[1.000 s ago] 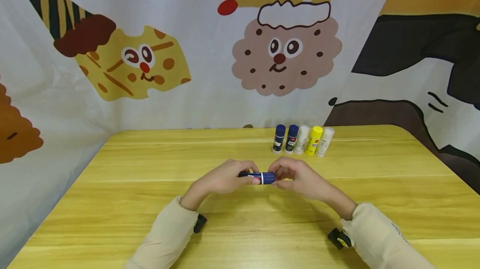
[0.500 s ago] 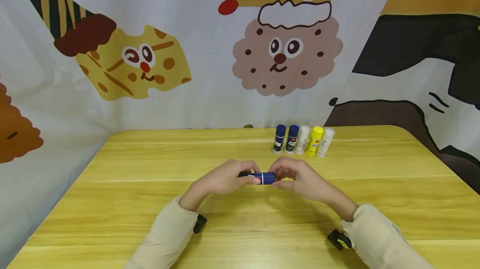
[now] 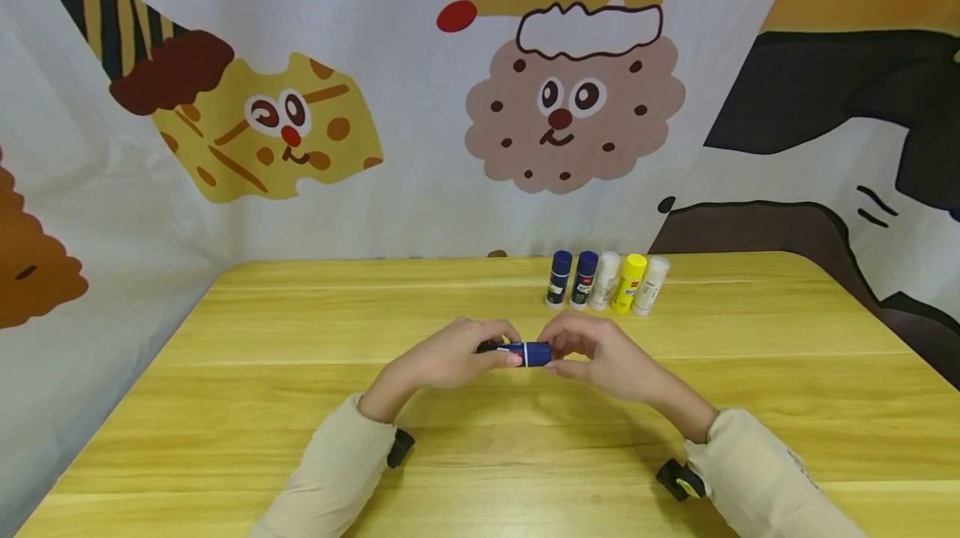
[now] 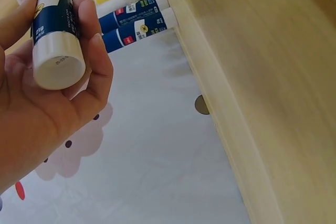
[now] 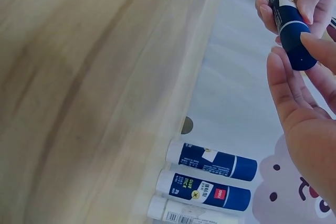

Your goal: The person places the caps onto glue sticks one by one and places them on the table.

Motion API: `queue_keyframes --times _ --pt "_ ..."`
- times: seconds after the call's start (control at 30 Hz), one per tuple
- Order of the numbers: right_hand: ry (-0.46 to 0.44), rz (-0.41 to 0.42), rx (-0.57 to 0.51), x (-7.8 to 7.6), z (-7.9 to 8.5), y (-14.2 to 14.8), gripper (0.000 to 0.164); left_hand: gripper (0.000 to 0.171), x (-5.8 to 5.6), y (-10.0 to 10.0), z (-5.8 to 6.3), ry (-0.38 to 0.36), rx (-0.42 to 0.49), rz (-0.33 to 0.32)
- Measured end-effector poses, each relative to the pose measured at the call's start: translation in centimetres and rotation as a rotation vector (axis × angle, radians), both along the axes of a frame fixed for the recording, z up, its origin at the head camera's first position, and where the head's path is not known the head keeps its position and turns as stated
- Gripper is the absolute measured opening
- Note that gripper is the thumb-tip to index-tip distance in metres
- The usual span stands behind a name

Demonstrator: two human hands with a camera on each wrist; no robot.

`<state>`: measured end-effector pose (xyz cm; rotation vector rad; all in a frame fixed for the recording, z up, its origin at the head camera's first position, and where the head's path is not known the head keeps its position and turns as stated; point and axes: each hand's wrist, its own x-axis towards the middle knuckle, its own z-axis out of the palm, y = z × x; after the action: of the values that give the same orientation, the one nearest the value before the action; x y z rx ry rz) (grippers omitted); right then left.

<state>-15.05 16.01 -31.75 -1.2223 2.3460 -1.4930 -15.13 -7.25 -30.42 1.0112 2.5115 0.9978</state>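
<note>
A dark blue glue stick [image 3: 537, 354] lies sideways between my two hands, above the middle of the table. My left hand [image 3: 453, 353] grips its body, thumb along the near side and fingers round the far side. The white base [image 4: 59, 66] points out toward the wrist in the left wrist view. At the other end, my right hand [image 3: 603, 359] pinches the blue cap [image 5: 295, 48] between thumb and fingertips. The cap sits against the body, with a pale ring where they meet.
Several glue sticks stand upright in a row at the table's back edge: two dark blue [image 3: 558, 279] [image 3: 584, 279], one white [image 3: 604, 281], one yellow [image 3: 628, 284] and another white [image 3: 651, 286]. Behind the wooden table [image 3: 337, 313] hangs a printed cloth [image 3: 420, 213].
</note>
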Motion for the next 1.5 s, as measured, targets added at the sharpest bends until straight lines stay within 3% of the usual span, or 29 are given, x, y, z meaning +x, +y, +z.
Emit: queue_keyframes --times 0.33,0.6,1.0,1.5 --pt "-0.023 -0.08 0.073 -0.15 0.25 0.0 0.02 0.02 -0.15 -0.26 0.02 -0.006 0.014 0.017" --pt "0.001 -0.092 0.106 -0.1 0.09 0.05 0.017 0.021 -0.12 -0.02 -0.15 0.007 0.012 0.0" --pt "0.014 -0.083 0.088 -0.04 0.04 0.09 0.016 0.02 -0.11 0.08 -0.11 -0.006 -0.009 0.003" --pt "-0.047 -0.1 0.036 -0.39 -0.1 -0.06 0.015 0.019 -0.66 -0.08 -0.96 -0.047 0.031 0.013"
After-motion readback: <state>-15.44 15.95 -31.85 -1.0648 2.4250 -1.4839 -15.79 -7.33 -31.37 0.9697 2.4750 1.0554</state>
